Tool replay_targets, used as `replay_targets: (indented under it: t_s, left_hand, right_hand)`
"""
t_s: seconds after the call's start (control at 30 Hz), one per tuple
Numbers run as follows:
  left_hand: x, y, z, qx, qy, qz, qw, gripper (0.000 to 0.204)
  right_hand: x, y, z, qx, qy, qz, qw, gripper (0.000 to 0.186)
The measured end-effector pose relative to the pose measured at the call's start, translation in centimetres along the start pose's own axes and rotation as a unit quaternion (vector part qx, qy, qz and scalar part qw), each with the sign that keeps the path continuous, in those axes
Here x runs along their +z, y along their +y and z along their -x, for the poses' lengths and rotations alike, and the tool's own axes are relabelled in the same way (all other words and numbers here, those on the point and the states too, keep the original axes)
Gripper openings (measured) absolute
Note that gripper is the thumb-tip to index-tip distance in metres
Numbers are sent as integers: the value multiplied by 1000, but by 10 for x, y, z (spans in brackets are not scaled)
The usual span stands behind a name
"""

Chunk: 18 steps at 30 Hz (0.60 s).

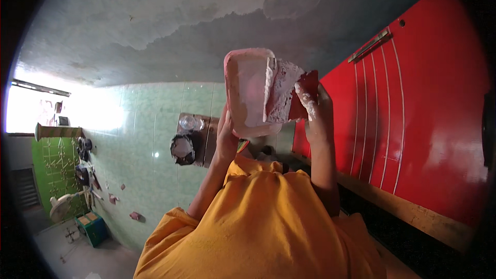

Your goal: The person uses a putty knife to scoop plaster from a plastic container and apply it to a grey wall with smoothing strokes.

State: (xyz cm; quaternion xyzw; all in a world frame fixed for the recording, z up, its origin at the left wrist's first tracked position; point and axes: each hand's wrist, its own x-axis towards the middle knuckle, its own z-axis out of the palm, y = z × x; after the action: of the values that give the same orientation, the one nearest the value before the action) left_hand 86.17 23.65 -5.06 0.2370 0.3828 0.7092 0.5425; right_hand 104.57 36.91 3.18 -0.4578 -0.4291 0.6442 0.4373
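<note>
**Tub held up beside the red cabinet**

The red cabinet stands close on the right; open room lies left, toward the green tiled wall. The pink plastic tub, dusted white, is raised overhead. The left hand cups its underside, fingers pressed together; the right hand has its fingers clamped on the red lid.

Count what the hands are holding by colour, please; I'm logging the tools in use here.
Pink: 1, the plastic tub, caked in white plaster, with the left hand under it.
Red: 1, the flat scraper, in the right hand's grip.
Total: 2
</note>
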Motion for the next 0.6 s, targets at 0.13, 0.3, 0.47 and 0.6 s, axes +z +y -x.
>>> replay_targets:
  t_s: [0.13, 0.3, 0.47, 0.6]
  left_hand:
    - [-20, 3, -13, -17, 25, 24, 999, 74]
    - [-53, 2, -26, -39, -3, 64, 997, 62]
    - [-57, 9, -35, -98, 18, 24, 995, 59]
    - [-67, 8, -40, -83, -9, -7, 996, 58]
  right_hand:
    - [15, -10, -2, 80, 164, -170, 968, 24]
    - [-29, 26, -64, -94, 126, -194, 968, 22]
    - [-39, -15, -146, -320, 206, 109, 918, 20]
    - [-24, -79, -209, -498, 243, 357, 752, 31]
